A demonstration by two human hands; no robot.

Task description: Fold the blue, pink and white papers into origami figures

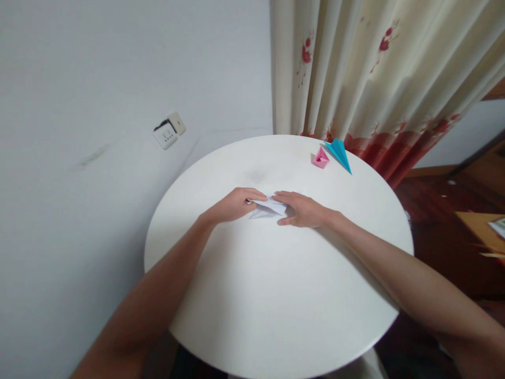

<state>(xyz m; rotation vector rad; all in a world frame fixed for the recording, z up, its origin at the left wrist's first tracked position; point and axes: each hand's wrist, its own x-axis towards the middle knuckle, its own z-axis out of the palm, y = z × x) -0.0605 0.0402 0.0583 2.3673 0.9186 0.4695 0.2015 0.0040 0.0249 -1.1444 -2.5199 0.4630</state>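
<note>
A folded piece of white paper [269, 207] lies near the middle of the round white table [276, 284], with a flap raised toward me. My left hand [235, 203] grips its left side, the fingers over the top edge and the thumb at the flap. On the right side, my right hand [302, 209] has its fingers stretched over the far edge, thumb apart and resting on the table near the paper's right end. The paper's far part is partly hidden under the fingers.
A pink folded paper piece [321, 158] and a blue paper plane [340, 153] lie at the table's back right. Behind them hangs a curtain [339, 68]. A wall with a socket [165, 135] stands at the left.
</note>
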